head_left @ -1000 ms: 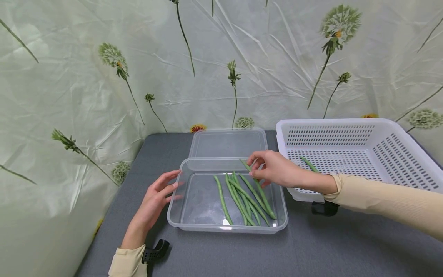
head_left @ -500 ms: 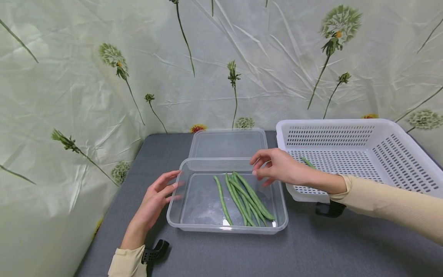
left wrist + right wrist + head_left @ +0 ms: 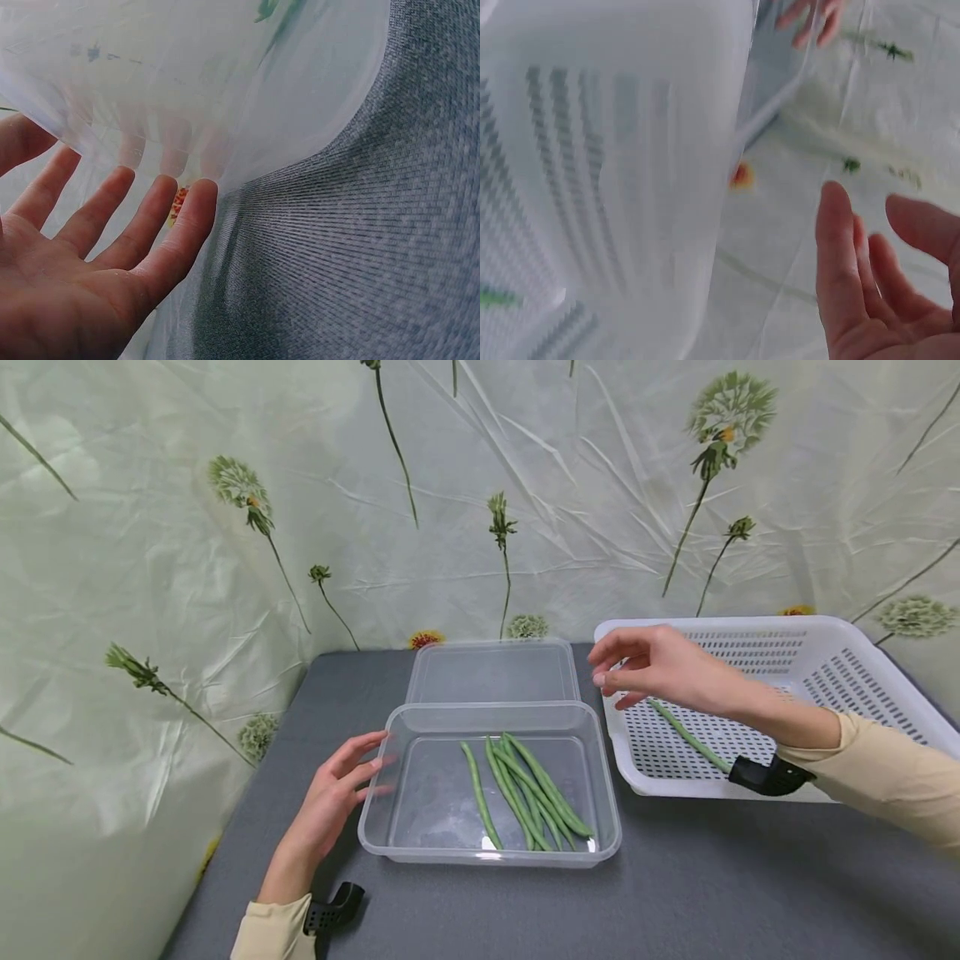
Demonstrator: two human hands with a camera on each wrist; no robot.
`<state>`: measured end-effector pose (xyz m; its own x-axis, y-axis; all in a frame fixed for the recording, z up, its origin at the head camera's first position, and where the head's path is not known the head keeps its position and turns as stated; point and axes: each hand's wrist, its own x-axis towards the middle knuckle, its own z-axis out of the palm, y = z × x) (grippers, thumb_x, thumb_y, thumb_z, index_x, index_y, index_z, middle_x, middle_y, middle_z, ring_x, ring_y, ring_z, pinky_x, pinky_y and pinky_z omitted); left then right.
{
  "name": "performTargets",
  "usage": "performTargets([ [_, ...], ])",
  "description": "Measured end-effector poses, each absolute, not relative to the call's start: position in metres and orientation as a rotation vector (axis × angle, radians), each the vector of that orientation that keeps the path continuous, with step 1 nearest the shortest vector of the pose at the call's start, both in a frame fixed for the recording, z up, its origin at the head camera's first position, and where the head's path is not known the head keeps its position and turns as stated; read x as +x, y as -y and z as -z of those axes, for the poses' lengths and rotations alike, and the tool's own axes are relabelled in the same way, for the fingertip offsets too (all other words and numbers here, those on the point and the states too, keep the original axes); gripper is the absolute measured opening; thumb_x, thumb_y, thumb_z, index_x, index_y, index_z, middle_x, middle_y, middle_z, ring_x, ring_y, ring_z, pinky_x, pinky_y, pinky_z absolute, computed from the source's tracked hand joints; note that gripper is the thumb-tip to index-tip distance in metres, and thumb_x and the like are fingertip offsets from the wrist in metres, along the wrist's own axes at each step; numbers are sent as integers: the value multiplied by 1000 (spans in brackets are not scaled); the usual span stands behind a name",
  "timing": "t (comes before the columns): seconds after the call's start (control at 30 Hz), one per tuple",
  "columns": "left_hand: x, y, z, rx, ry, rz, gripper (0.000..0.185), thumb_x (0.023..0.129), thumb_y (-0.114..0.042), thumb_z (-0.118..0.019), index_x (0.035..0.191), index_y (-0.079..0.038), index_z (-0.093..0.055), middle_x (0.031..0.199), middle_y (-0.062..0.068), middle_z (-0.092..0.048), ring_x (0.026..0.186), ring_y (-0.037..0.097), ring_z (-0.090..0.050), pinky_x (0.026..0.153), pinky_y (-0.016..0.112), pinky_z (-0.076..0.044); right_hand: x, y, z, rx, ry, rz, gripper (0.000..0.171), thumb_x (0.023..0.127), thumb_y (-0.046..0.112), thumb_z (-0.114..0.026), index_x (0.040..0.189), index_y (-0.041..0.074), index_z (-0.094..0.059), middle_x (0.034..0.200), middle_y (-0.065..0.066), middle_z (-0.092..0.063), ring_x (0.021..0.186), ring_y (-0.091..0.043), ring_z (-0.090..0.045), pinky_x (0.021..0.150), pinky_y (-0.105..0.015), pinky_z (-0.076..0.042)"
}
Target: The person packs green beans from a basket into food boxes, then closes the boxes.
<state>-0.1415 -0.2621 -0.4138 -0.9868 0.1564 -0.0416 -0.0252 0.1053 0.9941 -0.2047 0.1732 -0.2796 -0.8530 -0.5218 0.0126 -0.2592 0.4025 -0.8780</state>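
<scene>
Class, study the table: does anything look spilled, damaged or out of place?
Nothing stands out. The green beans lie together inside the clear container, one bean lies in the white basket, and the lid rests flat behind the container. Nothing is spilled on the table.

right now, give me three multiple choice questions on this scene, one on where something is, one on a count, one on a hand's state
1. Where does the clear lid lie?
A. behind the clear container
B. inside the white basket
C. under the left hand

2. How many green beans lie in the white basket?
A. none
B. one
C. five

3. What is the right hand doing?
A. gripping the lid
B. pinching a bean
C. hovering empty above the basket

Answers:
1 A: the lid lies flat on the table just past the far wall of the clear container.
2 B: a single basket bean lies on the floor there.
3 C: its fingers are loose and hold nothing, seen in both head and right wrist views.
</scene>
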Motion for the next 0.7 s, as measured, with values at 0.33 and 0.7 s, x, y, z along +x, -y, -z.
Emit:
performTargets([
  [0.33, -142, 262, 412, 130, -2243, -1998, 45, 102, -21, -56, 144, -9, -45, 150, 8, -39, 128, 26, -51, 90, 43, -53, -227, -216, 283, -657, -2505, 1209, 27, 94, 7, -67, 118, -5, -60, 95, -11, -67, 83, -26, -66, 65, -36, -59],
  [0.7, -142, 263, 413, 126, -2216, -2020, 46, 101, -22, -57, 144, -8, -45, 150, 9, -39, 127, 23, -51, 90, 43, -53, -257, -254, 304, -581, -2317, 860, 40, 91, 9, -70, 125, -6, -56, 98, -12, -65, 85, -26, -63, 69, -37, -57],
])
